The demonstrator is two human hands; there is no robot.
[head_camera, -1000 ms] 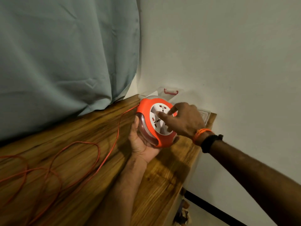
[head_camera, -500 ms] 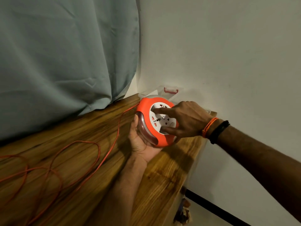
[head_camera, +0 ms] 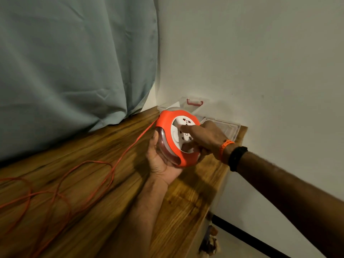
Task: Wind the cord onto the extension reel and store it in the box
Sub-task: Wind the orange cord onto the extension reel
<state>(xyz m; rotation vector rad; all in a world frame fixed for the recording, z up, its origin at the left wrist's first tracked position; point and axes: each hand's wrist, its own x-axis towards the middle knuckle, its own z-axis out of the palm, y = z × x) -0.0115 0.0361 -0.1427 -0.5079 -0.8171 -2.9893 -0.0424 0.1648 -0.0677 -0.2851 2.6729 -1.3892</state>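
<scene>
An orange extension reel (head_camera: 167,125) with a white socket face is tilted on edge above the wooden table. My left hand (head_camera: 160,161) cups it from below and behind. My right hand (head_camera: 202,138) lies across the white face, forefinger and thumb pressed on the centre disc. A thin orange cord (head_camera: 89,175) leaves the reel's left side and lies in loose loops over the table toward the left edge. A clear plastic box (head_camera: 230,127) with a red latch (head_camera: 194,102) stands just behind the reel in the corner.
The wooden table (head_camera: 93,211) ends at its right edge near the white wall (head_camera: 260,71). A grey-green curtain (head_camera: 74,62) hangs along the back. A dark baseboard strip (head_camera: 247,235) and some small clutter lie on the floor below.
My right hand has turned on the reel's white face, wrist swinging from upper right down and back. The cord's loops on the table have shifted slightly toward the reel.
</scene>
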